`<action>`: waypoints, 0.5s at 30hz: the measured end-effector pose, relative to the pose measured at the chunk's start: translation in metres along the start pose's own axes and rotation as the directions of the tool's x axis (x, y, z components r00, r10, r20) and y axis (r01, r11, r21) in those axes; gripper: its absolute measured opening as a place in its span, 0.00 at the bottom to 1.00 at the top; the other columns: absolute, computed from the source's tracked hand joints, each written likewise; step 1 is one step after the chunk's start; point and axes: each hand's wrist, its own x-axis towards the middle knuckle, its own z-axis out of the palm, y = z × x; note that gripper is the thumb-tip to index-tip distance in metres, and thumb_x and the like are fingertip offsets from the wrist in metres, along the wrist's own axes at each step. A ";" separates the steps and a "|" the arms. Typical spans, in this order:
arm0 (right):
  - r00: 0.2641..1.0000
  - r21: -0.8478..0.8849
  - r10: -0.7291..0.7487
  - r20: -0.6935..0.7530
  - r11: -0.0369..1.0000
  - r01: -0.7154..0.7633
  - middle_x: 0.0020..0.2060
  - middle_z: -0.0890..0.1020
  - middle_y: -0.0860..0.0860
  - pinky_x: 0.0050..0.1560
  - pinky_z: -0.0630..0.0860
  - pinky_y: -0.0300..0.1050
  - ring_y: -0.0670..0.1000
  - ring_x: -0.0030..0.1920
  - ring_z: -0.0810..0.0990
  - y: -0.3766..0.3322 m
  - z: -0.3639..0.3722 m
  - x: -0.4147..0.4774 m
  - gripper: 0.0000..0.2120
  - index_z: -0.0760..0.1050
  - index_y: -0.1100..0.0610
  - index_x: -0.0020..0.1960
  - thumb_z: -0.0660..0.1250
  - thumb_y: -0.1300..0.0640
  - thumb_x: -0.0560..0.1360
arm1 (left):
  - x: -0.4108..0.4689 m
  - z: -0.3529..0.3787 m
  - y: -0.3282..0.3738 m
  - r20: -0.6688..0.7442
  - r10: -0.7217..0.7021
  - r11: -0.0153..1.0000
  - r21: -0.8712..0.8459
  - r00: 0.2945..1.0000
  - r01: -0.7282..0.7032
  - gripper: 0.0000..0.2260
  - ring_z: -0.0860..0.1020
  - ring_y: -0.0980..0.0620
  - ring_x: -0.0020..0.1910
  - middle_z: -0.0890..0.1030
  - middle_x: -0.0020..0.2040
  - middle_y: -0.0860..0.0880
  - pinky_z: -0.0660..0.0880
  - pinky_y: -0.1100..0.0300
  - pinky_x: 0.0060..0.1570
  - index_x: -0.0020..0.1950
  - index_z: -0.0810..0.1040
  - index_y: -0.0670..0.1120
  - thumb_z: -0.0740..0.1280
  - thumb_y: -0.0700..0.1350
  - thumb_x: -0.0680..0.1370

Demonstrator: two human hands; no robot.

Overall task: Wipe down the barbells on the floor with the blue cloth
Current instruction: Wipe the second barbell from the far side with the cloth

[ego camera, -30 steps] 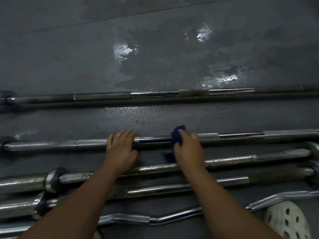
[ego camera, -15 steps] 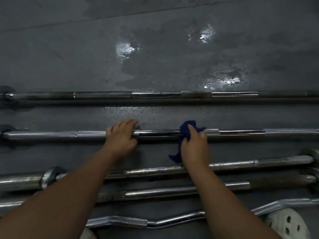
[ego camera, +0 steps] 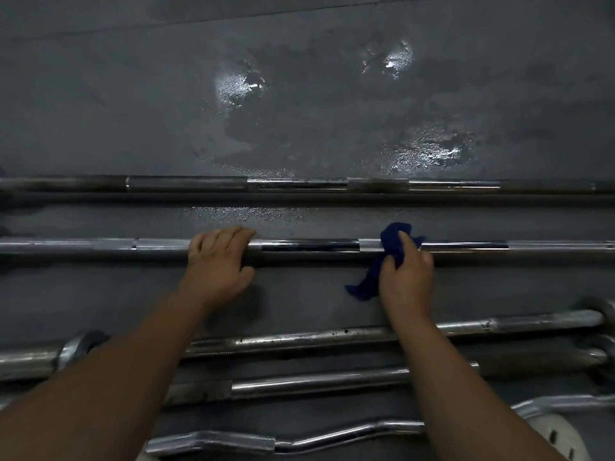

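Observation:
Several steel barbells lie side by side on the dark floor. My left hand (ego camera: 219, 261) grips the second barbell (ego camera: 309, 246) from the far side, fingers curled over its shaft. My right hand (ego camera: 407, 277) holds the blue cloth (ego camera: 389, 247) against the same bar further right, and a tail of the cloth hangs down onto the floor at my wrist's left. The farthest barbell (ego camera: 299, 185) lies beyond it, untouched. Nearer bars (ego camera: 332, 337) pass under my forearms.
Wet shiny patches (ego camera: 429, 151) mark the grey floor (ego camera: 133, 111) beyond the bars. A curved curl bar (ego camera: 299, 439) lies closest to me, and a white perforated shoe (ego camera: 555, 434) shows at the bottom right. Bar collars sit at the left (ego camera: 80, 347) and right edges.
My right hand has slid the cloth to the right along the second barbell. My left hand has kept its grip on the bar. The view has shifted slightly towards the bars.

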 end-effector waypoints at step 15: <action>0.959 -0.110 -0.218 0.179 0.964 0.240 0.63 0.70 0.58 0.59 0.70 0.45 0.59 0.57 0.76 -0.022 0.014 0.012 0.24 0.66 0.49 0.75 0.63 0.57 0.79 | 0.027 -0.018 -0.003 0.074 -0.018 1.000 0.015 0.997 0.017 0.33 0.67 0.45 0.68 0.72 0.66 0.49 0.54 0.50 0.69 0.70 0.69 0.54 0.60 0.53 0.63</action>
